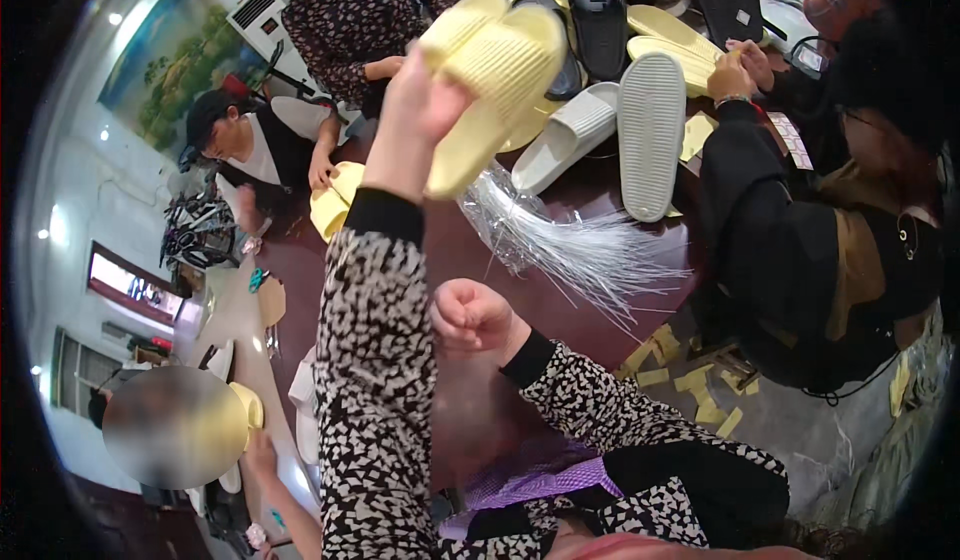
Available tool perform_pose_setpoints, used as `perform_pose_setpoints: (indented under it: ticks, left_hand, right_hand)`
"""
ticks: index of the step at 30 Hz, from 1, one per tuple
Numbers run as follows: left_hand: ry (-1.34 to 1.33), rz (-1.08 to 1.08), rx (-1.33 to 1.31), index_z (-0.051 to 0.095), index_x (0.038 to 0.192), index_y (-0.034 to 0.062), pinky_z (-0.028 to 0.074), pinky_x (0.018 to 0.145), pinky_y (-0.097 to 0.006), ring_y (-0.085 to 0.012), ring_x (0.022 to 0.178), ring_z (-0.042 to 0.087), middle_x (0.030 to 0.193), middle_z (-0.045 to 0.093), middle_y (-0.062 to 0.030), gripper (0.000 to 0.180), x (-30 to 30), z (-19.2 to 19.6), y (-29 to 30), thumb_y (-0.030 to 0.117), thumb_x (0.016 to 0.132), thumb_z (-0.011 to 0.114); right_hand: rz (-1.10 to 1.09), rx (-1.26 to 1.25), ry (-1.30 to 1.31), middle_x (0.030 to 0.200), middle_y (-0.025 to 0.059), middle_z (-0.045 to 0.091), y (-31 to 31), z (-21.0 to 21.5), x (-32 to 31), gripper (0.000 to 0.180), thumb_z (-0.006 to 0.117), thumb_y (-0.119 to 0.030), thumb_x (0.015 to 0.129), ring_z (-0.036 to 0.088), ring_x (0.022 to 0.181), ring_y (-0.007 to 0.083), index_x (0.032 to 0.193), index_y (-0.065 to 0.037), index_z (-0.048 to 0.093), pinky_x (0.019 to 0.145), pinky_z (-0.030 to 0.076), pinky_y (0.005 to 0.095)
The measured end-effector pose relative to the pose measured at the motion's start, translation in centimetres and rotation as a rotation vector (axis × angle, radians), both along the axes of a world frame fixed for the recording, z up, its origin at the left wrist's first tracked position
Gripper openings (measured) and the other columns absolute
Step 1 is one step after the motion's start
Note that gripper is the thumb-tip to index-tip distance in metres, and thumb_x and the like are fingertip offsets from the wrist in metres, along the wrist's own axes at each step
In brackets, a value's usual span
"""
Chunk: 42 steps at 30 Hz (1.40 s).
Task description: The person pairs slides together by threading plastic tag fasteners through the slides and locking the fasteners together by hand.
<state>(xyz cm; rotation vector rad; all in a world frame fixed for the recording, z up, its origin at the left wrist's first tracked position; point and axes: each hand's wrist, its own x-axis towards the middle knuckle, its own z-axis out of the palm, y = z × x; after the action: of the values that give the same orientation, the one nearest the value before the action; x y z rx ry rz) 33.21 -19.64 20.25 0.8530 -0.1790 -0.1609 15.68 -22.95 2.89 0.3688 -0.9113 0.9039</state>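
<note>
Raised over the dark red table [545, 275], my left hand [425, 110] is closed around a pair of pale yellow ribbed slippers [495, 65], held together with the soles slanting down. Lower, close to my body, my right hand [478, 318] has its fingers curled into a pinch. Whatever may be between those fingers is hidden or too small to make out. Between my hands and the slipper pile spreads a bundle of thin white plastic strands [570, 245]. Just beyond it lie a white slipper [568, 135] and another white slipper with its ribbed sole up [651, 140].
Black slippers [597, 20] and more yellow slippers [672, 45] are heaped at the far side. A person in black [790, 220] sits at the right; others work at the far left. Yellow scraps [705, 390] litter the floor. A purple mesh cloth [545, 480] is by my lap.
</note>
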Motion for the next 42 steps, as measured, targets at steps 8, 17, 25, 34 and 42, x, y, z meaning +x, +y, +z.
perform_pose_setpoints:
  ticks: [8,17,25,34,42]
  left_hand:
    - [0.001,0.266,0.798,0.034,0.134,0.0047,0.049,0.077,-0.035,-0.025,0.092,0.059,0.115,0.054,-0.0184,0.054,-1.9,-3.4,-0.5,0.039,0.095,0.047]
    - [0.036,0.343,0.804,0.04,0.13,0.0019,0.051,0.076,-0.03,-0.0214,0.091,0.063,0.109,0.061,-0.0167,0.042,-9.8,-3.4,11.2,0.027,0.097,0.049]
    - [0.034,0.648,0.764,0.046,0.126,0.0002,0.052,0.076,-0.029,-0.0193,0.091,0.063,0.109,0.062,-0.0145,0.036,-23.2,-5.5,19.6,0.02,0.096,0.052]
    - [0.271,1.071,1.424,0.058,0.115,-0.0016,0.049,0.08,-0.028,-0.0178,0.094,0.061,0.106,0.064,-0.0112,0.03,-41.5,-16.2,31.9,0.017,0.091,0.057]
    - [0.122,1.158,1.951,0.06,0.107,-0.0033,0.049,0.081,-0.043,-0.037,0.092,0.061,0.103,0.062,-0.0224,0.035,-44.7,-22.1,33.1,0.02,0.081,0.066]
  right_hand:
    - [-0.055,-0.005,0.138,0.069,0.0019,0.052,0.3,-0.8,2.4,0.01,0.059,-0.014,0.089,0.044,0.05,0.0084,0.087,-0.006,0.055,0.048,0.037,0.0262]
    - [-0.164,-0.094,0.204,0.067,-0.0002,0.047,0.6,-1.2,2.1,0.012,0.059,-0.017,0.089,0.041,0.052,0.0083,0.089,-0.006,0.056,0.049,0.036,0.0262]
    - [-0.256,-0.22,0.243,0.068,-0.0024,0.045,0.1,-2.1,3.9,0.017,0.064,-0.02,0.085,0.039,0.054,0.0076,0.095,-0.007,0.059,0.052,0.035,0.0266]
    - [-0.18,-0.278,0.218,0.072,-0.0031,0.044,2.6,-3.8,4.4,0.012,0.059,-0.016,0.09,0.037,0.057,0.007,0.1,-0.008,0.059,0.055,0.03,0.024]
    - [-0.169,-0.394,0.188,0.072,-0.0024,0.042,3.2,-3.9,3.6,0.01,0.057,-0.012,0.091,0.038,0.06,0.0078,0.1,-0.007,0.058,0.058,0.03,0.024]
